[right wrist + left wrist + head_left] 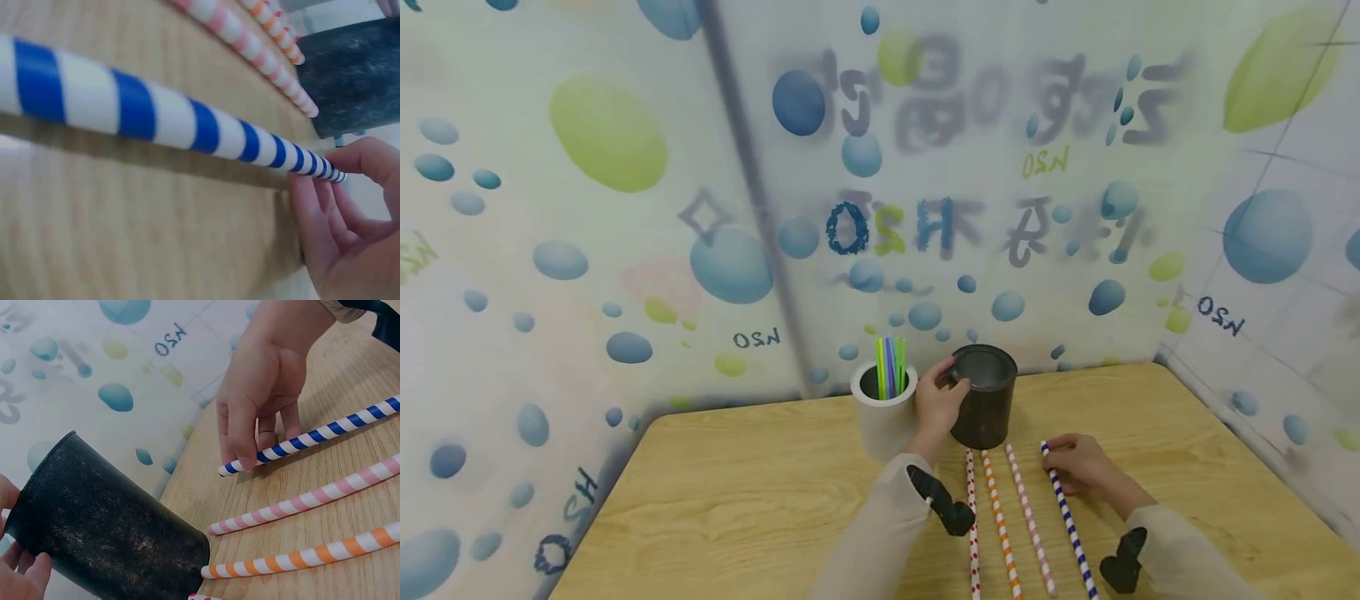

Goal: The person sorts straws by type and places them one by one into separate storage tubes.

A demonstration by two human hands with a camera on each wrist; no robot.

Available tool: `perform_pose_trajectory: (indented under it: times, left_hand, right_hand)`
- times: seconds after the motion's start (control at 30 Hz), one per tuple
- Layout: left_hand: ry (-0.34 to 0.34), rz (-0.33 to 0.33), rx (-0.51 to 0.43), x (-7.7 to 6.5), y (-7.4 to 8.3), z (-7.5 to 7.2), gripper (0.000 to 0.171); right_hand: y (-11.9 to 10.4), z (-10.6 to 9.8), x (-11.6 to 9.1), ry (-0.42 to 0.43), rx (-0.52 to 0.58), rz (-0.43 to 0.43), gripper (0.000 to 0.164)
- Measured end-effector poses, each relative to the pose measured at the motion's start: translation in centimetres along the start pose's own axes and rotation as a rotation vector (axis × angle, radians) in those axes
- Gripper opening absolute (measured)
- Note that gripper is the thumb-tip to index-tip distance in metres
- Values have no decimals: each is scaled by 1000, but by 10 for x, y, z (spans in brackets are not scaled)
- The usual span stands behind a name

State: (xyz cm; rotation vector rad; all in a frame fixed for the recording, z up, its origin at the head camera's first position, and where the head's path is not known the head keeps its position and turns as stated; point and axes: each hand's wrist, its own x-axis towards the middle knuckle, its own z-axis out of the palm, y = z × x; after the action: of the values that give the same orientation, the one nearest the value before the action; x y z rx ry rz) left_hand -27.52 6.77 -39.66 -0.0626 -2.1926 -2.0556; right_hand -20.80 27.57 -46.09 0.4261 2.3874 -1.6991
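Observation:
My left hand (pixel 938 410) holds the black cylindrical cup (pixel 987 417) by its rim; the cup stands upright on the table. With thumb and fingers, my right hand (pixel 1084 465) pinches the far end of a blue-and-white striped paper straw (pixel 1071 529). In the right wrist view this straw (pixel 134 103) runs across the foreground, slightly off the wood at the pinched end. To its left lie a pink-striped straw (pixel 1028 518), an orange-striped straw (pixel 998 518) and a red-dotted straw (pixel 973 542), roughly side by side. Their far ends point toward the cup.
A white cup (pixel 880 429) stands just left of my left hand, holding several thin coloured straws (pixel 891 367). Behind the wooden table (pixel 737 475) hangs a pale patterned curtain (pixel 625 233) with blue and green spots. It also encloses both sides.

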Motion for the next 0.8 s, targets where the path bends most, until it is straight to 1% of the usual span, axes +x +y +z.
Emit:
perform_pose_trajectory:
  times: [0.1,0.2,0.3,0.4,0.5,0.6,0.7,0.8]
  left_hand:
    - [-2,11,7,-1,0,0,40]
    - [0,30,14,-1,-1,1,40]
    - [3,39,6,0,-2,0,40]
    - [9,45,-6,1,-2,0,40]
    - [13,47,-10,2,-2,0,40]
    - [6,43,-7,1,-2,0,40]
    - [9,28,-6,0,-3,0,41]
    - [16,12,-13,1,-3,1,41]
  right_hand:
    - [-7,-7,0,-26,14,-1,48]
    - [-20,-17,2,-45,6,-38,50]
    - [-39,-26,6,-55,5,-105,52]
    - [-63,-33,8,-46,7,-188,54]
    - [-90,-38,9,-18,35,-281,52]
    - [-117,-39,7,38,51,-369,49]
    - [-144,-37,6,93,52,-424,47]
    - [-171,-34,7,115,59,-465,47]
